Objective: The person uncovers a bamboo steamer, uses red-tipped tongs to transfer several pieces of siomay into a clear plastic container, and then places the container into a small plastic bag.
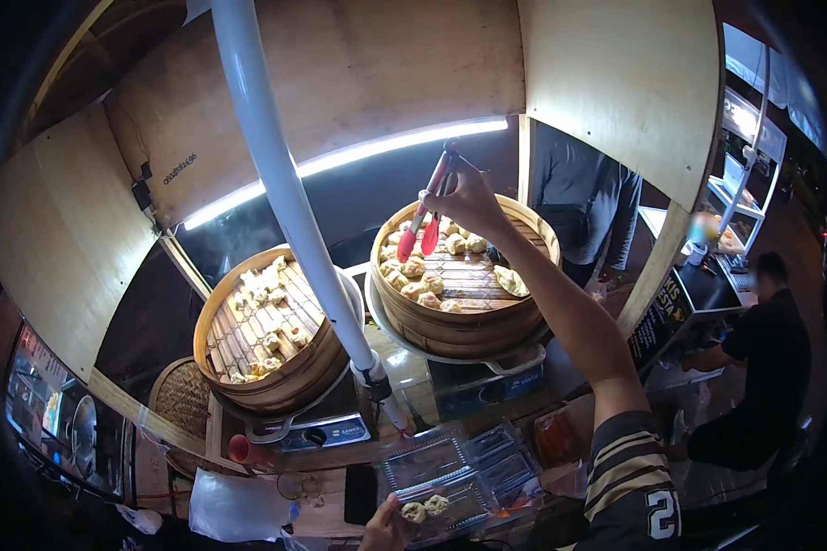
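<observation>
Head view: your right hand point(470, 195) is clamping tongs point(419, 220) over dumplings point(427, 298) in the right steamer point(459, 336); your left hand point(382, 529) is pinching a clear tray point(466, 516) containing two more dumplings point(414, 512).

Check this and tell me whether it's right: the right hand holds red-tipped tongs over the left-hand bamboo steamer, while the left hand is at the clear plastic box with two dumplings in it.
Not quite: the steamer is wrong. The head view shows the right hand holding the red-tipped tongs over the right-hand bamboo steamer. The rest stands.
</observation>
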Demonstrator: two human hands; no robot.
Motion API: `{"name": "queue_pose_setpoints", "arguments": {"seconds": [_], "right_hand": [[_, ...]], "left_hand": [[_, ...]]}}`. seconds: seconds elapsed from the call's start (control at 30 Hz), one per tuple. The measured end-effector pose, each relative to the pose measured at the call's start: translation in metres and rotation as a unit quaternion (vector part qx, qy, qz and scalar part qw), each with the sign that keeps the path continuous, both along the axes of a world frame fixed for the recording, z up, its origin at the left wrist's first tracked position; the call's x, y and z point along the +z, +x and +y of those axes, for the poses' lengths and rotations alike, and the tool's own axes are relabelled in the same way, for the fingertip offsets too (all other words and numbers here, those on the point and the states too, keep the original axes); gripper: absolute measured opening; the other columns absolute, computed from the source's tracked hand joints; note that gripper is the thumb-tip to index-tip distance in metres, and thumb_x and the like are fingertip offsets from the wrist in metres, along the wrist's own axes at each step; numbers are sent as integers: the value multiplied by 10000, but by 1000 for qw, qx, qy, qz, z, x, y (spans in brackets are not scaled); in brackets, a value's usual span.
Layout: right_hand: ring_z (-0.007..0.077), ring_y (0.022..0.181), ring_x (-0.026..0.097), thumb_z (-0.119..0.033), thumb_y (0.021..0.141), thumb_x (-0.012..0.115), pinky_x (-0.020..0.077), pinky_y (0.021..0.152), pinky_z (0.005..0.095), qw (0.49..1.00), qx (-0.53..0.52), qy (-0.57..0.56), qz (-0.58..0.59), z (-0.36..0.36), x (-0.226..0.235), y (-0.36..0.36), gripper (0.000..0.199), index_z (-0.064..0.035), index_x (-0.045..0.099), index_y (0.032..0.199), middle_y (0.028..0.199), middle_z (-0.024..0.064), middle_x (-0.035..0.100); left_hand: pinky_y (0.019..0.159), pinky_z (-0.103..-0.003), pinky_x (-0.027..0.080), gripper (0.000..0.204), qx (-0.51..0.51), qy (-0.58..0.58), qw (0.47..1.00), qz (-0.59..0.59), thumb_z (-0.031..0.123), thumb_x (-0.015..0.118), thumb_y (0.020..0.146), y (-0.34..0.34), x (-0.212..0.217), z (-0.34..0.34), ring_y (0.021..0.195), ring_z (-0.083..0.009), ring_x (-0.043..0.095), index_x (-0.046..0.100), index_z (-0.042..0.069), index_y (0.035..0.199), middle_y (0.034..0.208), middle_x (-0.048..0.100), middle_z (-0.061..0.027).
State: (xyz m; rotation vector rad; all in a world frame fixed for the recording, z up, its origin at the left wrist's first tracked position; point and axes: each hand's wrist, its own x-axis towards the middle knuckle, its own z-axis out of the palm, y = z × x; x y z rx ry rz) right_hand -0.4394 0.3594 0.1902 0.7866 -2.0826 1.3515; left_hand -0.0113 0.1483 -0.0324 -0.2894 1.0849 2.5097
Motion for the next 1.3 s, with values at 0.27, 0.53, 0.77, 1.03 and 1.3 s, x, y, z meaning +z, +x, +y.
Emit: {"name": "queue_pose_setpoints", "arguments": {"seconds": [0.27, 0.53, 0.77, 1.03, 1.3], "right_hand": [[139, 657, 659, -133, 768, 789, 549, 609, 304, 988, 143, 30, -52, -12, 0, -7, 309, -36, 575, 969, 775, 67, 671], [142, 599, 656, -110, 798, 770, 542, 496, 267, 974, 200, 24, -109, -18, -18, -25, 277, -5, 562, 948, 734, 88, 679], [164, 687, 709, -78, 818, 737, 575, 544, 261, 982, 146, 24, -118, -20, -27, -29, 240, -6, 536, 925, 779, 110, 691], [148, 574, 679, -181, 827, 768, 601, 543, 261, 956, 75, -184, -218, 50, -49, -49, 247, 8, 630, 905, 735, 114, 692], [113, 511, 625, -216, 839, 770, 524, 460, 224, 943, 97, -236, -215, 82, -16, 24, 251, -2, 651, 892, 695, 84, 677]], "left_hand": [[795, -353, 577, 579, 50, 55, 997, -21, 275, 561, 994, -4, -17, 6, 1021, -260, 657, 360, -22, 1449, 1192, 638, -148], [838, -369, 576, 520, 89, -24, 995, 46, 272, 530, 1017, 1, -78, 8, 1082, -258, 631, 395, -11, 1432, 1239, 607, -148], [1010, -474, 492, 521, 98, -76, 984, 125, 345, 464, 1041, 3, -47, 16, 1194, -334, 575, 422, -16, 1414, 1342, 545, -198], [1100, -478, 407, 541, 5, 60, 996, -66, 369, 318, 1065, -38, 13, 32, 1237, -326, 554, 387, -39, 1413, 1364, 535, -217], [1054, -508, 455, 569, -42, 105, 993, -23, 400, 273, 1068, -71, 12, 36, 1221, -313, 575, 420, -34, 1405, 1357, 554, -191]]}}
